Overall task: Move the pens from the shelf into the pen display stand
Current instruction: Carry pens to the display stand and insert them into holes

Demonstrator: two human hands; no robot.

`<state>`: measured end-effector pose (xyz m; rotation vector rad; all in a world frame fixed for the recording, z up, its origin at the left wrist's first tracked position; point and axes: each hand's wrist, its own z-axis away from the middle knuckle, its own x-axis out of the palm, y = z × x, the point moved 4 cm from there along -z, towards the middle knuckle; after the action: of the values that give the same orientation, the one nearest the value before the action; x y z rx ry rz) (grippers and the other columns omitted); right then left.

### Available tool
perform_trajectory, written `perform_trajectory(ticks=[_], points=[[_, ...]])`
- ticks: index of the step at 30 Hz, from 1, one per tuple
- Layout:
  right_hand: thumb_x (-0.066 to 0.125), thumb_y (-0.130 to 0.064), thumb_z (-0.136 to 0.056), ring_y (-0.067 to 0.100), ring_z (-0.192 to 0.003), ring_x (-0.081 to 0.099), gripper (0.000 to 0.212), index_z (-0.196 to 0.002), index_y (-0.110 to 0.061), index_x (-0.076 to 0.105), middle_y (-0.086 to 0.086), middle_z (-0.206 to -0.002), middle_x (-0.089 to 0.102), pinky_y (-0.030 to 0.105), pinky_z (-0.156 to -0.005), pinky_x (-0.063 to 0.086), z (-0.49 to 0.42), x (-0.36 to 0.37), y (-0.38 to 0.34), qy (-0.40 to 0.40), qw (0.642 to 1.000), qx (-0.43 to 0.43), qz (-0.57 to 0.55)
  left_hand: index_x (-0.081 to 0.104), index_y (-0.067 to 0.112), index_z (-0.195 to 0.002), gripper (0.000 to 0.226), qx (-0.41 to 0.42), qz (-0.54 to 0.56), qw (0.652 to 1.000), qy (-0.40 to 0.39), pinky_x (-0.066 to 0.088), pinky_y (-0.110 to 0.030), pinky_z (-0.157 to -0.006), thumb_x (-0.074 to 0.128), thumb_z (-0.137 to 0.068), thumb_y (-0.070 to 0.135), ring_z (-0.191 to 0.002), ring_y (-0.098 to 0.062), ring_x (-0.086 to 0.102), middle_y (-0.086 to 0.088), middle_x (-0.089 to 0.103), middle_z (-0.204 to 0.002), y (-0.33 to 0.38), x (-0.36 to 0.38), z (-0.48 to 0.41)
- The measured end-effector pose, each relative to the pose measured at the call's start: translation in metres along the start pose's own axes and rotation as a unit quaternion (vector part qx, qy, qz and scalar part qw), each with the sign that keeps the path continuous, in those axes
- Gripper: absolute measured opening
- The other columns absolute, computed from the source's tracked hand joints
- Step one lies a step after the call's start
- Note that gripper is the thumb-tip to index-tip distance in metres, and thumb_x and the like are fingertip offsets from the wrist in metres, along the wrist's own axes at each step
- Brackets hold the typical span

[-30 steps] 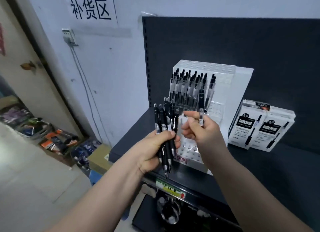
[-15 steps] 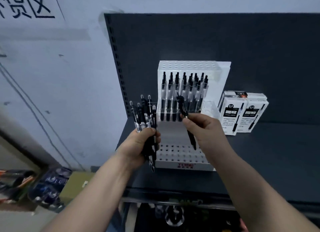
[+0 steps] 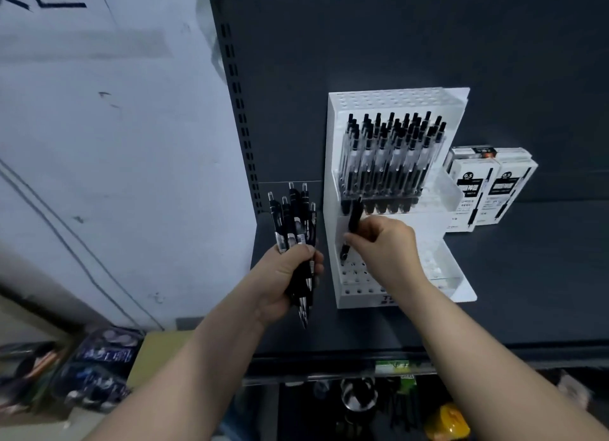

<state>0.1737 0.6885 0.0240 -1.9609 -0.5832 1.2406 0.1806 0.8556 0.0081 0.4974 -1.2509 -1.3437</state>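
The right hand (image 3: 385, 249) pinches a single black retractable pen (image 3: 351, 229) between thumb and fingers, its tip lowered at the left end of the perforated lower tier of the white plastic pen display stand (image 3: 336, 164); the knuckles hide whether the tip has entered a hole. The left hand (image 3: 286, 276) is clenched around a bundle of black click pens (image 3: 295, 229), clips up and metal tips pointing down below the fist — the exact count is hard to make out where the barrels overlap. The stand's upper tier carries a dense row of clear-barrelled black-capped pens (image 3: 389, 164), upright and packed. The right forearm covers part of the lower tier and cuts off the lettering on the stand's front edge, which is unreadable. Just right of the stand, two white pen boxes (image 3: 487, 190) lean against the dark back panel of the dark grey metal shelf (image 3: 510, 292); each shows "0.5", the smaller print blurred. Black brush-stroke characters on the pale wall (image 3: 115, 144) are cropped at the upper left. Below, blurred packaged goods (image 3: 92, 374) lie on the floor.
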Motion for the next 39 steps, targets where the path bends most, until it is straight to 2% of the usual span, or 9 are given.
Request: perform_trajectory(ticks=[4,9,18,22,25,29,32,36,39], points=[[0.073,-0.026,-0.082,0.0,-0.055,0.046,0.019,-0.067,-0.02,0.062,-0.017,-0.054,0.05,0.019,-0.055,0.033,0.003,0.01,0.004,-0.001,0.999,-0.002,0.039,0.061,0.007,-0.091,0.01,-0.007,-0.004,1.0,-0.023,0.051,-0.024,-0.055,0.051,-0.092,0.006,-0.058,-0.011,0.06,-0.002,0.064,-0.066,-0.006,-0.003,0.001],[0.073,-0.027,-0.082,0.018,-0.066,0.057,0.018,-0.073,-0.012,0.069,-0.006,-0.063,0.059,0.028,-0.062,0.042,0.005,0.01,0.002,-0.007,0.997,-0.018,0.075,0.065,0.007,-0.085,0.01,-0.029,0.028,0.998,-0.038,0.054,-0.025,-0.057,0.056,-0.089,0.009,-0.062,-0.013,0.064,-0.005,0.068,-0.071,-0.015,-0.004,0.003],[0.069,-0.026,-0.086,0.004,-0.06,0.054,0.007,-0.084,-0.02,0.066,-0.009,-0.067,0.061,0.016,-0.058,0.043,0.02,-0.019,-0.029,0.072,0.994,-0.037,-0.076,0.067,0.008,-0.08,0.009,-0.03,0.049,0.997,-0.044,0.052,-0.027,-0.061,0.06,-0.084,0.012,-0.063,-0.013,0.064,-0.005,0.069,-0.073,-0.021,-0.004,0.004],[0.074,-0.023,-0.081,0.002,-0.058,0.058,0.007,-0.081,-0.016,0.072,-0.006,-0.066,0.068,0.016,-0.056,0.047,0.03,-0.008,-0.041,-0.073,0.988,-0.001,-0.135,0.065,0.011,-0.092,0.016,-0.028,0.043,0.992,-0.111,0.05,-0.03,-0.064,0.07,-0.077,0.012,-0.069,-0.015,0.064,-0.005,0.067,-0.078,-0.025,0.003,0.009],[0.073,-0.014,-0.082,0.004,-0.056,0.057,0.004,-0.079,-0.011,0.073,0.0,-0.064,0.067,0.02,-0.055,0.048,0.03,-0.004,-0.034,-0.105,0.975,0.052,-0.187,0.066,0.012,-0.096,0.019,-0.029,0.047,0.991,-0.125,0.051,-0.031,-0.068,0.067,-0.077,0.015,-0.073,-0.016,0.065,-0.003,0.068,-0.081,-0.028,0.006,0.01],[0.064,-0.012,-0.088,0.015,-0.063,0.063,0.01,-0.081,-0.009,0.071,0.007,-0.069,0.069,0.037,-0.063,0.057,0.034,-0.004,-0.03,-0.085,0.983,0.038,-0.156,0.065,0.008,-0.103,0.02,-0.026,0.057,0.994,-0.088,0.051,-0.03,-0.068,0.061,-0.083,0.009,-0.076,-0.018,0.066,-0.006,0.07,-0.084,-0.032,0.009,0.009],[0.064,-0.01,-0.085,0.019,-0.063,0.065,0.009,-0.079,-0.014,0.07,0.002,-0.067,0.068,0.032,-0.061,0.055,0.036,-0.003,-0.032,-0.088,0.993,0.018,-0.083,0.066,0.006,-0.102,0.018,-0.014,0.06,0.996,-0.062,0.053,-0.026,-0.064,0.056,-0.088,0.002,-0.077,-0.02,0.066,-0.008,0.07,-0.084,-0.034,0.015,0.008],[0.051,-0.006,-0.092,0.01,-0.056,0.048,0.016,-0.084,-0.008,0.065,0.014,-0.07,0.061,0.028,-0.052,0.042,0.025,-0.028,-0.039,-0.02,0.991,0.019,-0.128,0.066,0.006,-0.081,0.011,-0.022,0.085,0.996,-0.004,0.055,-0.026,-0.056,0.058,-0.087,0.002,-0.062,-0.015,0.066,-0.008,0.069,-0.073,-0.031,0.009,0.006],[0.047,-0.009,-0.096,0.007,-0.075,0.057,0.022,-0.102,-0.026,0.059,-0.004,-0.086,0.063,0.027,-0.072,0.052,0.014,-0.047,-0.045,0.063,0.981,-0.004,-0.183,0.063,0.008,-0.086,0.008,-0.017,0.084,0.996,0.01,0.055,-0.027,-0.059,0.057,-0.088,0.002,-0.059,-0.014,0.063,-0.005,0.068,-0.068,-0.029,-0.002,0.005]])
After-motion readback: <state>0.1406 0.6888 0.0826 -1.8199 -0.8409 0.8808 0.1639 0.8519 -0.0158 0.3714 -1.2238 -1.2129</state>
